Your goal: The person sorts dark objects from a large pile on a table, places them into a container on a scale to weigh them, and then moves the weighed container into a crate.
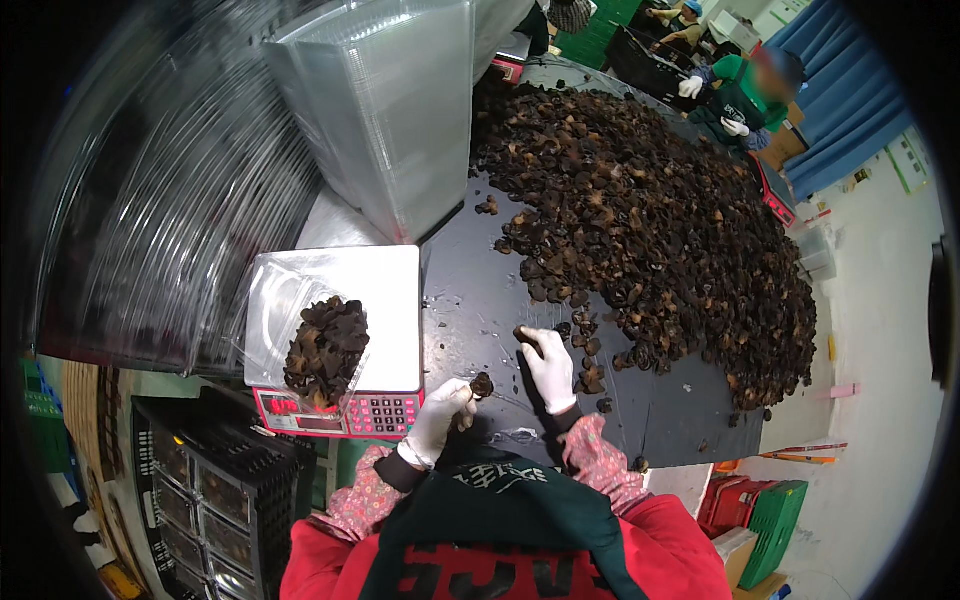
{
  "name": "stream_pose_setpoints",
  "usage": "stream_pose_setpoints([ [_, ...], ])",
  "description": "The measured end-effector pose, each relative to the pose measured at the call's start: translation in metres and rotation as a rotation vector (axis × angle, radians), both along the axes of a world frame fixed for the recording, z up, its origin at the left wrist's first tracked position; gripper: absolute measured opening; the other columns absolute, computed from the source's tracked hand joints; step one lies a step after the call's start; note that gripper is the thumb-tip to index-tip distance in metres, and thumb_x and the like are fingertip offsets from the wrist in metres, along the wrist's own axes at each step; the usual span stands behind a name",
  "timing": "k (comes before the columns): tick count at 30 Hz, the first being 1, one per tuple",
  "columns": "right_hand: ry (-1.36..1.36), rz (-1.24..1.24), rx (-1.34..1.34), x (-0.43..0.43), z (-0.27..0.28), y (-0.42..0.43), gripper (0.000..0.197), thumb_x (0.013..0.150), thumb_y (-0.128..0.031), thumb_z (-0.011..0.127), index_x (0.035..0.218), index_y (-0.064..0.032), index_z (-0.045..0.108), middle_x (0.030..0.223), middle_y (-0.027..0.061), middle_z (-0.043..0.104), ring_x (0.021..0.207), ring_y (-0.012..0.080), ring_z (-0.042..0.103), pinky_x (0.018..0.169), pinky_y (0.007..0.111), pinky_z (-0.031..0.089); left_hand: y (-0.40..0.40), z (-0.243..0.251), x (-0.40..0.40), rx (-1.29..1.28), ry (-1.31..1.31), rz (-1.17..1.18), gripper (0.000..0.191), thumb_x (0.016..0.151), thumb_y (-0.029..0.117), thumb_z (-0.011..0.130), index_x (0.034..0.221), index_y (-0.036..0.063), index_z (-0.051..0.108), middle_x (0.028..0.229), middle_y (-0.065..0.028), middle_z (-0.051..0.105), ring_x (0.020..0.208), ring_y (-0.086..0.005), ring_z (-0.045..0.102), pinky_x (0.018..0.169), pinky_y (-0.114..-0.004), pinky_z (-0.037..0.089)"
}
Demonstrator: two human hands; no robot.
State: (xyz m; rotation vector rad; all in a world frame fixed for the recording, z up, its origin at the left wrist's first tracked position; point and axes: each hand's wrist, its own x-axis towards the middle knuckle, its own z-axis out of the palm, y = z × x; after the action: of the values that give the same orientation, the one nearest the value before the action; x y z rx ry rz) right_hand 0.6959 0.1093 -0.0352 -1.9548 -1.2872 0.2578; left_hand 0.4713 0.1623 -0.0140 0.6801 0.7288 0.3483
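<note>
My left hand [441,421], in a white glove, pinches a small dark wood ear mushroom [481,385] in front of my apron. To its right my right hand [550,369], gloved too, is over the dark tabletop [476,300] with a small brown piece [520,332] at its fingertips. Left of both hands a clear plastic tray [355,386] rests tilted on the white plate of a digital scale [396,322]. A heap of wood ear mushrooms [325,349] lies in the tray. The scale's red display is lit, partly behind the tray.
A large pile of wood ears [637,225] covers the table's far and right side. Nested clear trays [390,120] stand behind the scale. A black crate [217,480] with packed trays is at lower left. A co-worker [750,94] stands across the table near another scale [774,187].
</note>
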Motion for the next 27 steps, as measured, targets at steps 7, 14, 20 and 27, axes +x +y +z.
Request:
stream_pose_setpoints([
  [7, 0.075, -0.027, -0.2, 0.01, -0.032, 0.025, 0.016, 0.088, -0.016, 0.065, 0.101, -0.0065, 0.065, 0.096, 0.0077, 0.064, 0.076, 0.0223, 0.064, 0.067, 0.035, 0.052, 0.011, -0.008, 0.01, -0.192, -0.173, 0.121, 0.019, 0.102, 0.024, 0.048, 0.098, 0.0073, 0.056, 0.076, 0.0004, 0.059, 0.065, -0.0097, 0.057, 0.055, -0.022, 0.042],
  [14, 1.633, 0.166, 0.074, 0.013, -0.013, -0.002, 0.024, 0.097, -0.017, 0.052, 0.11, 0.0012, 0.06, 0.104, 0.0123, 0.066, 0.087, 0.0228, 0.066, 0.07, 0.032, 0.055, 0.01, -0.014, 0.013, -0.428, -0.278, 0.206, 0.024, 0.1, 0.03, 0.042, 0.091, 0.0106, 0.055, 0.074, -0.002, 0.056, 0.062, -0.0148, 0.05, 0.058, -0.027, 0.04],
  [20, 1.674, 0.363, 0.19, -0.017, 0.011, -0.016, 0.034, 0.1, -0.025, 0.052, 0.121, 0.0013, 0.056, 0.114, 0.0127, 0.062, 0.095, 0.0222, 0.062, 0.073, 0.031, 0.053, 0.009, -0.006, 0.018, -0.463, -0.313, 0.097, 0.028, 0.099, 0.032, 0.037, 0.086, 0.0123, 0.053, 0.069, -0.0021, 0.052, 0.059, -0.0147, 0.045, 0.057, -0.027, 0.036],
  [27, 1.178, 0.013, -0.08, -0.04, 0.049, -0.045, 0.018, 0.096, -0.013, 0.06, 0.108, -0.0005, 0.062, 0.081, -0.0002, 0.063, 0.06, 0.0032, 0.05, 0.057, 0.018, 0.04, -0.003, 0.008, 0.034, -0.302, -0.187, -0.337, 0.039, 0.103, 0.038, 0.035, 0.098, 0.0063, 0.058, 0.076, -0.0043, 0.059, 0.066, -0.0143, 0.054, 0.063, -0.027, 0.042],
])
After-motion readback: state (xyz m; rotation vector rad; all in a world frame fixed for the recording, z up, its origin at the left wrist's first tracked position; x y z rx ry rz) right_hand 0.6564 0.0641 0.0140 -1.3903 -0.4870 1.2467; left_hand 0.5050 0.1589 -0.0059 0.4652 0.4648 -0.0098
